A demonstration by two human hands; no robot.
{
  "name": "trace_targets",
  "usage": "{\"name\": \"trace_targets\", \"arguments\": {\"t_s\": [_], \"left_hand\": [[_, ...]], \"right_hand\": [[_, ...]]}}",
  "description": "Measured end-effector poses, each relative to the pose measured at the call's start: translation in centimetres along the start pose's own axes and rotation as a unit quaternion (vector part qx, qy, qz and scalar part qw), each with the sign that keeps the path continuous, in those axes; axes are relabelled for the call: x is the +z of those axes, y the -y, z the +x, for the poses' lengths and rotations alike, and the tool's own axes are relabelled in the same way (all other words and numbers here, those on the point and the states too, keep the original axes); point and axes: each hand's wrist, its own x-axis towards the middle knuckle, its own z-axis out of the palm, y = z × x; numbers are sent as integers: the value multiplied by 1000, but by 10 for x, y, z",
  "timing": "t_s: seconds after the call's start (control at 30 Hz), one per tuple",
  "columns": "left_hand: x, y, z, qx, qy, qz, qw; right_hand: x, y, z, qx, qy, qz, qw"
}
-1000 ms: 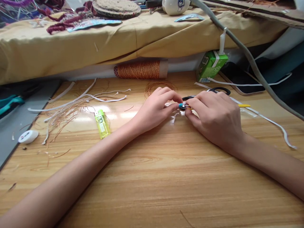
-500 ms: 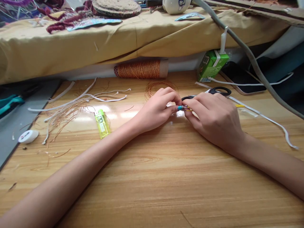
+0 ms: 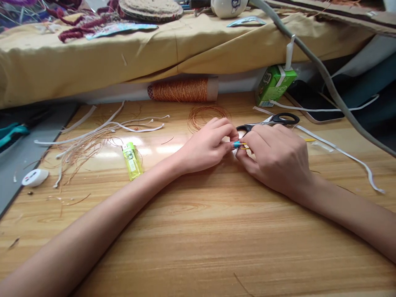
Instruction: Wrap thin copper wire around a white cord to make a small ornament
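Observation:
My left hand (image 3: 208, 145) and my right hand (image 3: 274, 159) meet fingertip to fingertip on the wooden table (image 3: 198, 231). Both are closed in a pinch around a small blue-tipped piece on a thin yellow stick (image 3: 309, 140), which runs out past my right hand. What the blue piece is I cannot make out. Black-handled scissors (image 3: 272, 120) lie just behind my right hand. A loose coil of copper-coloured thread (image 3: 202, 114) lies behind my left hand.
A spool of copper thread (image 3: 182, 90) and a green drink carton (image 3: 274, 86) stand at the back. A yellow-green lighter (image 3: 132, 161), white strips (image 3: 117, 126) and thread scraps lie left. A white strip (image 3: 349, 159) trails right. A tan cloth-covered shelf (image 3: 154, 53) overhangs.
Both hands have drawn slightly toward me, uncovering more of the scissors' handles. The pinch on the blue-tipped piece is unchanged.

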Motion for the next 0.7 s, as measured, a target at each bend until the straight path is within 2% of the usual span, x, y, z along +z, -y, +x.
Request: {"name": "trace_targets", "arguments": {"t_s": [0.17,0.4,0.7], "left_hand": [[1,-2,-1,14,5,27,1000],[-2,-4,-4,7,-44,44,998],[-2,-3,-2,-4,-57,-7,998]], "right_hand": [[2,-1,-1,5,-25,25,999],[6,-5,-2,90,27,106,990],[4,-3,-1,104,34,152,982]]}}
